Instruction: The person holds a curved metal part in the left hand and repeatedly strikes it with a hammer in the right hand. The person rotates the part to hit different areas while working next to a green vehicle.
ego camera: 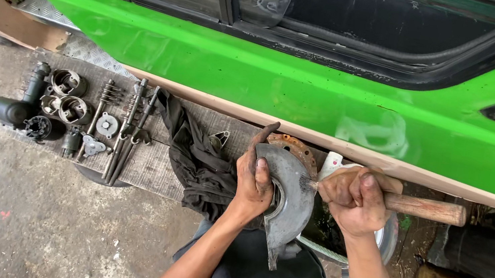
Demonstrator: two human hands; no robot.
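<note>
L hand [253, 184] clamps curved metal plate [292, 201] by edge | R hand [353, 198] fisted on wood-handled brush [412, 206] | plate looks stiff, heavy, greasy: hold by rim

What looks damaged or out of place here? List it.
Nothing looks spilled or broken. The curved grey metal plate in the left hand is grimy, the right hand brushes it with a wooden-handled brush, and the small metal parts lie in neat rows.

The curved metal plate [291, 201] looks dull, grey and greasy, and the brush handle [425, 208] is plain, smooth wood. The green car body [259, 73] is shiny painted metal. The dark rag [197, 157] is soft, crumpled cloth, and the floor [10, 212] is rough and gritty.
</note>
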